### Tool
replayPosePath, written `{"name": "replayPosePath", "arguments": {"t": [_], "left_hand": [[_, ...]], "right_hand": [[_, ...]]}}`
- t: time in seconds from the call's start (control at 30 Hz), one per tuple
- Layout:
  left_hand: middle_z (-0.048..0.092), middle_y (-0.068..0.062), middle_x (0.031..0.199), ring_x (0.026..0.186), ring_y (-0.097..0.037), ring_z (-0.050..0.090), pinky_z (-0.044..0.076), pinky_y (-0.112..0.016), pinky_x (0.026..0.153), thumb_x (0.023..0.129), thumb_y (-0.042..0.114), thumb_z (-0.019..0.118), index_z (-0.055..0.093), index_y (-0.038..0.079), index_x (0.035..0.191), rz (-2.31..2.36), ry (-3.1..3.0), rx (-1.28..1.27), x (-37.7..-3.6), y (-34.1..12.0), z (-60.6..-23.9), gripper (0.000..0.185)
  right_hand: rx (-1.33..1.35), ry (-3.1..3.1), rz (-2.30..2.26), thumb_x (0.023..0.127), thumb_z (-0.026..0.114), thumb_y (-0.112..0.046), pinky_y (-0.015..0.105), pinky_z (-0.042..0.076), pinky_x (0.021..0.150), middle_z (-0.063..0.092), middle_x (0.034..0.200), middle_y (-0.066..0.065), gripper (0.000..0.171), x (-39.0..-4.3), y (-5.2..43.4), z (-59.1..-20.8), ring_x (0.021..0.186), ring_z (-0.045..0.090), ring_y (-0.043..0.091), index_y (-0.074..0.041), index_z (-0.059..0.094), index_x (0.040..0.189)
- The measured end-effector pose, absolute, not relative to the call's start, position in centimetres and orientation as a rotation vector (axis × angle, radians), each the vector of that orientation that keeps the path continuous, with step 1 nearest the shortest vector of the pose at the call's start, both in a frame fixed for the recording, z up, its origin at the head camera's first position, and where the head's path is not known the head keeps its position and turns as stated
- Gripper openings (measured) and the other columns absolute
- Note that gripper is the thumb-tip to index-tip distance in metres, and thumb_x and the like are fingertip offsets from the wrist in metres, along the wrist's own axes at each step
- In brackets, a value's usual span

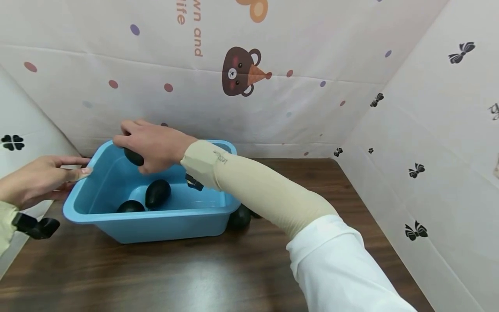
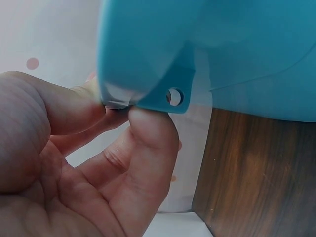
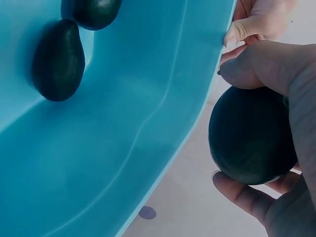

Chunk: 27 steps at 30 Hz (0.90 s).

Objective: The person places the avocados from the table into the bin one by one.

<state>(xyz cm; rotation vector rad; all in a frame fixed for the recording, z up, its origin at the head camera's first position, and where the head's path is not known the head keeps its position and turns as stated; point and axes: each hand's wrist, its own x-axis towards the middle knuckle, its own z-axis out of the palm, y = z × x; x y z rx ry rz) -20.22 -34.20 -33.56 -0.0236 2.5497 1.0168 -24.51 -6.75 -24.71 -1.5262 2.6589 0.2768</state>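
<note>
a blue plastic tub (image 1: 175,225) is set on a dark wooden table (image 1: 156,277). two dark avocados are seen on its floor, one upright (image 1: 157,193) and one (image 1: 130,206) near the front wall. a third dark avocado (image 1: 134,157) is held above the tub's back left corner, with the right hand (image 1: 150,145) curled round it. the tub's left rim is pinched between thumb and fingers of the left hand (image 1: 37,180). another avocado (image 1: 239,216) lies on the table, just beside the tub's right wall.
</note>
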Motion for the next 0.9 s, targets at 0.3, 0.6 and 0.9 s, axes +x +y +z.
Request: {"name": "replayPosePath", "arguments": {"t": [0.3,0.6,0.9], "left_hand": [[0.036,-0.052,0.142,0.087,-0.026,0.069,0.064,-0.058,0.084,0.111,0.043,0.041,0.010,-0.014,0.159,1.005,2.559,-0.016,-20.1,-34.1,-33.5,0.081],[0.036,-0.053,0.141,0.087,-0.027,0.070,0.064,-0.057,0.084,0.112,0.042,0.041,0.009,-0.016,0.158,1.010,2.531,-0.010,-20.2,-33.9,-33.3,0.080],[0.039,-0.051,0.141,0.089,-0.026,0.071,0.065,-0.055,0.083,0.112,0.041,0.042,0.010,-0.016,0.158,1.032,2.519,-0.027,-20.3,-34.0,-33.2,0.079]], "right_hand": [[-1.519,2.667,0.287,0.097,0.066,-0.050,0.020,0.043,0.101,0.045,0.146,-0.002,0.066,-24.4,-7.4,-24.9,0.131,0.043,0.011,-0.030,0.041,0.155],[-1.498,2.675,0.269,0.098,0.066,-0.050,0.019,0.045,0.099,0.043,0.148,-0.003,0.067,-24.3,-7.9,-25.1,0.132,0.041,0.011,-0.032,0.039,0.156],[-1.479,2.681,0.265,0.098,0.066,-0.048,0.020,0.045,0.099,0.043,0.148,-0.002,0.068,-24.2,-8.5,-25.2,0.133,0.041,0.012,-0.032,0.038,0.158]]}}
